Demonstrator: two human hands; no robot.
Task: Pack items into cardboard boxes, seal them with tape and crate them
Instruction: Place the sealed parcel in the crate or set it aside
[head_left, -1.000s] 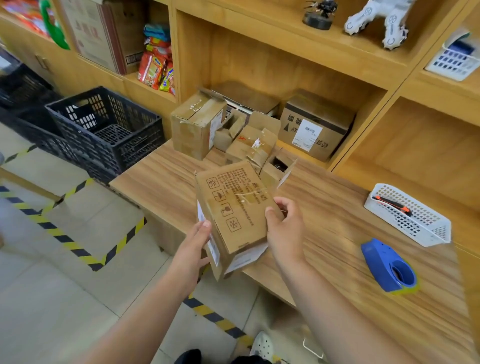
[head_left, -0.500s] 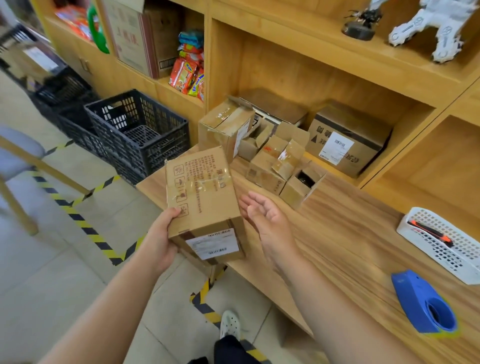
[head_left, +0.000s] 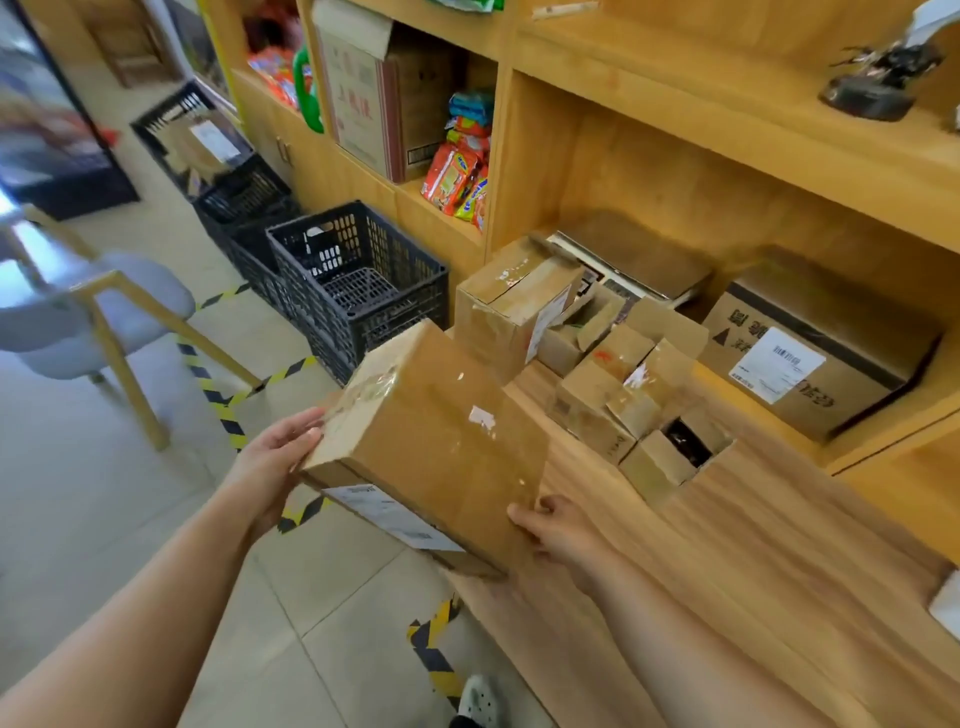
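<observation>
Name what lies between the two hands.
The box, held at opposite ends by the left hand and right hand; the head view shows it.

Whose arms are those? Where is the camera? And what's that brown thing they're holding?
Those are a person's two bare arms; there is no machine here. The camera sits on the person's head and looks down, so you see what they see. There is only this one view.

The left hand and the right hand hold a cardboard box by its two ends. It is tilted and has clear tape on it.

Next to it is a wooden table. On the table stand several small boxes, an open box and a taller box.

On the floor beside the table is a black plastic crate. The taped box will probably go in there.
</observation>
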